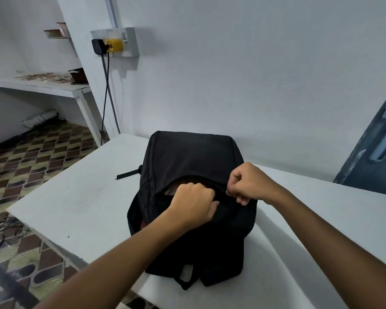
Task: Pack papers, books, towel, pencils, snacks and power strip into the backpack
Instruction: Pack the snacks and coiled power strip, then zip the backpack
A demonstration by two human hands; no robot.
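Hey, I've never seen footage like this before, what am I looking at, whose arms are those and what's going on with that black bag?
There is no machine here. A person wears a camera on the head, so you see their own two bare arms from above. A black backpack lies on a white table against a wall. Its top opening is partly unzipped. The left hand is curled at the opening's edge, and the right hand pinches the fabric or zipper beside it. What is inside is too dark to make out. On the wall, plugs sit in a socket.

Matt black cloth backpack [187,157], smooth table [80,197]
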